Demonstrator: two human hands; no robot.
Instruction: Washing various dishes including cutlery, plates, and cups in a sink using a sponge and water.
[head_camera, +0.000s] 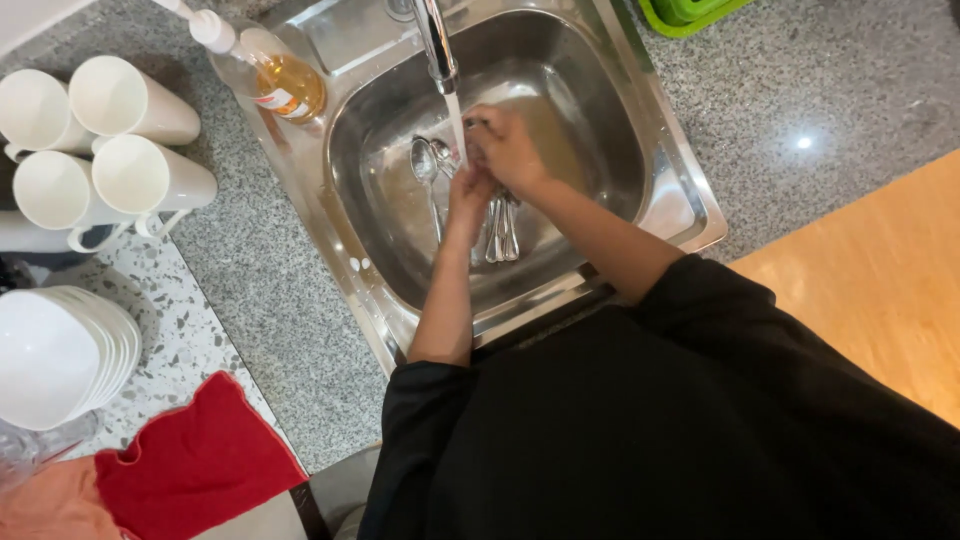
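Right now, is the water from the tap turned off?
No, a stream of water runs from the tap down onto the spoons that the left hand and the right hand hold in the sink.

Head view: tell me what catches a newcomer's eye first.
The steel sink at centre, where both hands meet under the running tap: the left hand and right hand hold a bunch of spoons in the stream. To the left, white mugs lie on the speckled counter, with a red cloth at the lower left.
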